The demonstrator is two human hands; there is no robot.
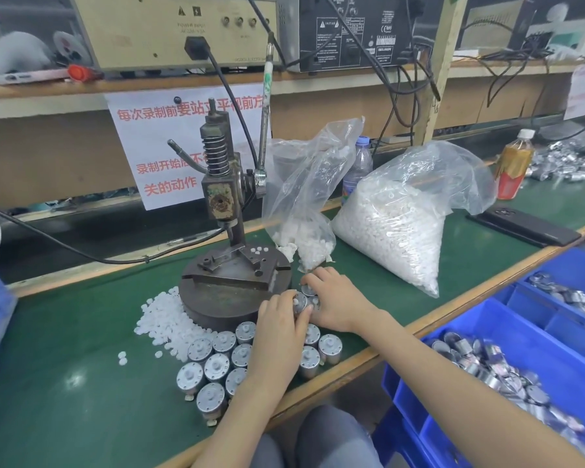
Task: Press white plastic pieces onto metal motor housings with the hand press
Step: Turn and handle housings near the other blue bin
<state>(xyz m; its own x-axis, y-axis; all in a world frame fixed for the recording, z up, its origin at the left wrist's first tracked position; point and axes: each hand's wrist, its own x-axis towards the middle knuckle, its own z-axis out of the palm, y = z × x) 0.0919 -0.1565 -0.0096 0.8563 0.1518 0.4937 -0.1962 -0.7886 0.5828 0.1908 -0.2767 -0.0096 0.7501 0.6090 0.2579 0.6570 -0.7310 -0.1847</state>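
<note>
The hand press (pixel 232 265) stands on the green table, its lever (pixel 263 130) raised. Loose white plastic pieces (pixel 169 319) lie piled to the left of its round base. Several upright metal motor housings (pixel 213 366) stand in front of the base. My left hand (pixel 281 329) grips one motor housing (pixel 299 304) with a white piece on top, just right of the base. My right hand (pixel 335 298) rests on the neighbouring motors there, its fingers curled around one of them (pixel 308 289).
Two clear bags of white pieces, one (pixel 301 214) behind my hands and one (pixel 395 224) further right, stand on the table. Blue bins (pixel 507 336) with metal motors sit at the right. A black phone (pixel 524 228), two bottles and cables lie further back.
</note>
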